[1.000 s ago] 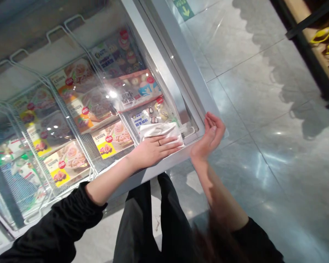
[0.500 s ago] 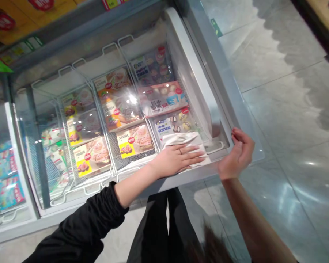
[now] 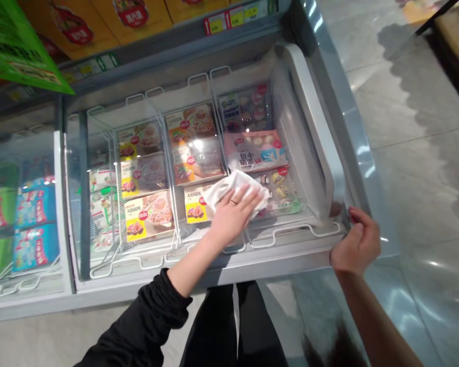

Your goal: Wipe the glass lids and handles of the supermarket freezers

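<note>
My left hand presses a white cloth against the clear glass top of a chest freezer, fingers spread along the cloth. Beneath the cloth show boxed wontons and clear bags of small buns. At the front right corner, my right hand has its fingers curled over the freezer's edge; some fingertips are hidden. A pink bun bag lies behind the cloth, inside a wire basket.
White wire baskets with more wonton boxes stand to the left. Blue packets fill the neighbouring section. A green hanging sign overhangs the back left, near orange cartons. Grey tiled floor runs along the right side.
My left hand has wiped the cloth leftward and back from the front rim onto the glass. The view has shifted, while my right hand stays at the corner.
</note>
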